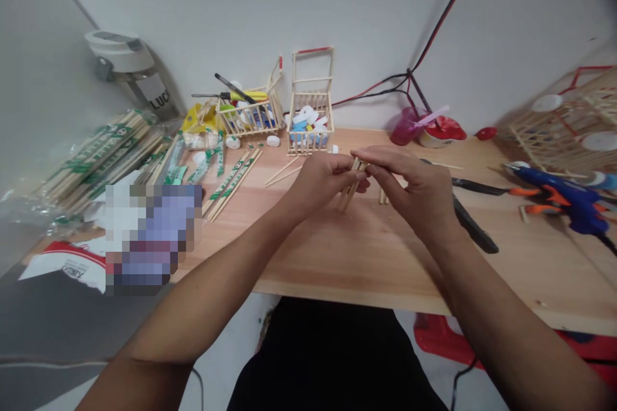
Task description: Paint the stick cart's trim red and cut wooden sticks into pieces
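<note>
Above the middle of the desk, my left hand [328, 180] is closed around a small bundle of short wooden sticks [348, 194], which look like cut chopsticks. The fingers of my right hand [405, 183] pinch the upper end of the same sticks. Both hands meet there, and they hide much of the bundle. A few more short sticks [383, 196] stand or lie just behind the right fingers. Near my right wrist lies a black-handled tool [475, 225], partly covered by the hand.
Behind stand two small stick-built carts [311, 99] holding bottle caps. Wrapped chopsticks [234, 183] and a bottle [132, 74] are at left. A blue glue gun [569, 196] lies at right, before larger stick-built carts [569, 115]. Purple and red cups [441, 131] stand near the wall.
</note>
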Motion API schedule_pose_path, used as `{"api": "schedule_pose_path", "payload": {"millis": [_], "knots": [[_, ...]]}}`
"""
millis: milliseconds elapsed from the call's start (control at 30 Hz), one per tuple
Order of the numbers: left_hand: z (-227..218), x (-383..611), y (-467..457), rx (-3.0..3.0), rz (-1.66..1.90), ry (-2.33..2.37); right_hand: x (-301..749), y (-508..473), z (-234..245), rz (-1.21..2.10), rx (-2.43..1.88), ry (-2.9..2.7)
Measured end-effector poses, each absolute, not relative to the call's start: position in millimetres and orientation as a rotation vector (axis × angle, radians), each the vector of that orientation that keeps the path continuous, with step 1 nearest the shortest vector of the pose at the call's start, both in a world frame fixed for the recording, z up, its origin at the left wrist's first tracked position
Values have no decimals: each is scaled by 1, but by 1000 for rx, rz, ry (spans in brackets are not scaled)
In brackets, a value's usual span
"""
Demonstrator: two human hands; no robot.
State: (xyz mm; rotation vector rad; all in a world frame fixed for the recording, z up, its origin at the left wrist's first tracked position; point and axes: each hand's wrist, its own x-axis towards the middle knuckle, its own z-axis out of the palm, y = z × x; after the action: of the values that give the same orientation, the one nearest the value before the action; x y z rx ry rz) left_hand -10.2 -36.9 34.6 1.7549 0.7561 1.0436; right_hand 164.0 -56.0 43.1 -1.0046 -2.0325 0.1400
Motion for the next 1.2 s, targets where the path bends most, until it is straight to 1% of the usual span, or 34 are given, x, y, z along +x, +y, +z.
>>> {"api": "schedule_pose_path", "payload": {"millis": [167,400,567,700,867,1200], "knots": [[37,-10,-40,1940,1205,876,162,-59,49,132,-1007,-2019],[33,-11,-37,1903,1175,868,165,-53,45,199,-980,-2048],[32,-13,-35,1843,1140,821,173,-52,59,304,-899,-2127],[30,-15,-32,1839,1133,843,178,-49,67,262,-892,-2178],[29,-15,-31,1814,1125,788,177,-43,63,225,-820,-2296],[29,-14,-34,1807,1136,764,170,-47,55,294,-764,-2214]]}}
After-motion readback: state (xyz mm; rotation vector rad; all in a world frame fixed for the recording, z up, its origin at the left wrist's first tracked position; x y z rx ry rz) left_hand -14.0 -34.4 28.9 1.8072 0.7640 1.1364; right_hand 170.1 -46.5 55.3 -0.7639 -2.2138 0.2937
